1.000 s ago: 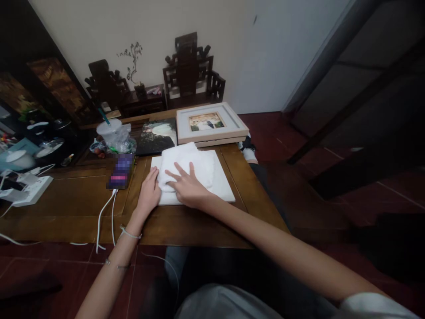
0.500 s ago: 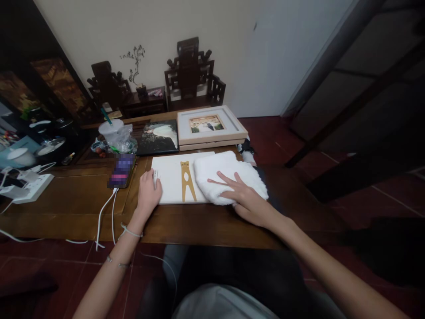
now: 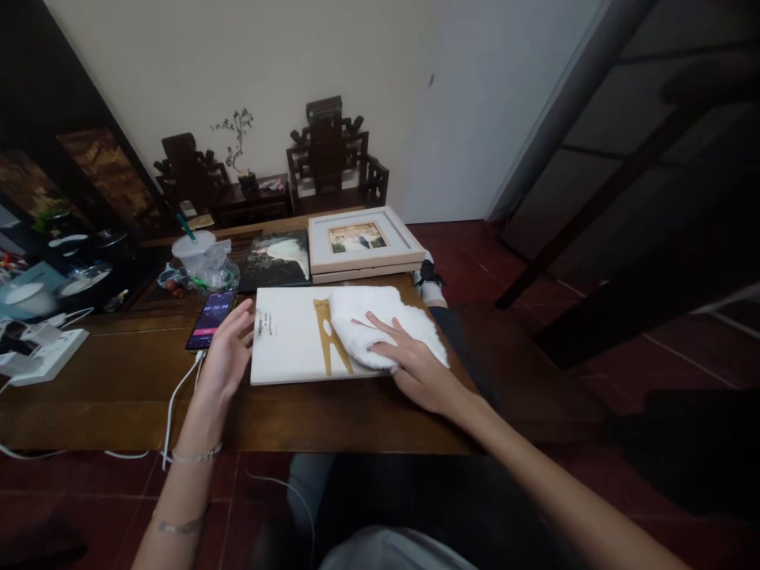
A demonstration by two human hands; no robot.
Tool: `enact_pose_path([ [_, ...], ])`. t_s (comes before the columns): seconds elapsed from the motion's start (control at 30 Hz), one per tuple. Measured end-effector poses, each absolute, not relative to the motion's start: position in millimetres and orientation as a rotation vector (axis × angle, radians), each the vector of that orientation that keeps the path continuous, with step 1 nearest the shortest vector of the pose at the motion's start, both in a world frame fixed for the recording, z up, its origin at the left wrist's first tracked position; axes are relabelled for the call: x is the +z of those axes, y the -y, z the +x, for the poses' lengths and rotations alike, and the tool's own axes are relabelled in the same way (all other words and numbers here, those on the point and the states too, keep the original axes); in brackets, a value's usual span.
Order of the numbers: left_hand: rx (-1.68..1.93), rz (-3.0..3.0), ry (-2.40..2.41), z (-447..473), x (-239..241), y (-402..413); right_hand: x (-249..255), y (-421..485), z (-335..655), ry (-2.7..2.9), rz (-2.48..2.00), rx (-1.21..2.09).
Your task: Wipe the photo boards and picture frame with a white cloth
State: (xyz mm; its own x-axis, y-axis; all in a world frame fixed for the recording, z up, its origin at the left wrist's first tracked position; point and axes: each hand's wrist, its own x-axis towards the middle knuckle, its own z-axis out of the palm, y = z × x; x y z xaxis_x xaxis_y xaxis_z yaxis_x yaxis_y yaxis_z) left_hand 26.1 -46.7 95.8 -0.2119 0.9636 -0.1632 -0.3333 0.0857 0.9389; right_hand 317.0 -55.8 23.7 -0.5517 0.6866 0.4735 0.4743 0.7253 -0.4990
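A flat white panel point(image 3: 285, 340) lies at the table's front, with small dark print near its left side and a gold long-legged animal figure point(image 3: 324, 332) on its face. Over its right part is spread a fluffy white cloth point(image 3: 356, 305), which covers part of the figure. My right hand point(image 3: 409, 356) rests on top of the cloth with its fingers spread, pressing it down. My left hand point(image 3: 231, 352) stands open just off the panel's left edge, holding nothing, its fingers close to a phone point(image 3: 210, 317).
Behind the panel lie a dark wedding photo point(image 3: 276, 257) and stacked pale frames point(image 3: 368, 241). A cup with a green straw point(image 3: 193, 249) and a plastic bag point(image 3: 217, 269) stand back left. White cables point(image 3: 169, 419) and a power strip point(image 3: 51, 356) occupy the left.
My left hand has let go of the panel's left edge and moved left, its fingers opening. Under my right hand, the cloth has shifted left over the panel, covering part of the gold figure.
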Motion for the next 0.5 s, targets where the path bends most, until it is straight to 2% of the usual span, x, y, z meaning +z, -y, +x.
enact_pose_path([
  [0.13, 1.451, 0.818, -1.197, 47, 124, 79, 58, 75, 273, 2.359, -0.764, 0.414],
  [0.23, 1.500, 0.899, -1.201, 61, 143, 102, 74, 91, 246, 2.361, -0.662, 0.277],
  [0.4, 1.524, 0.982, -1.143, 73, 172, 137, 71, 104, 239, 2.122, -0.601, -0.007],
  [0.5, 1.567, 1.035, -1.076, 74, 166, 140, 68, 104, 253, 1.988, -0.656, 0.067],
])
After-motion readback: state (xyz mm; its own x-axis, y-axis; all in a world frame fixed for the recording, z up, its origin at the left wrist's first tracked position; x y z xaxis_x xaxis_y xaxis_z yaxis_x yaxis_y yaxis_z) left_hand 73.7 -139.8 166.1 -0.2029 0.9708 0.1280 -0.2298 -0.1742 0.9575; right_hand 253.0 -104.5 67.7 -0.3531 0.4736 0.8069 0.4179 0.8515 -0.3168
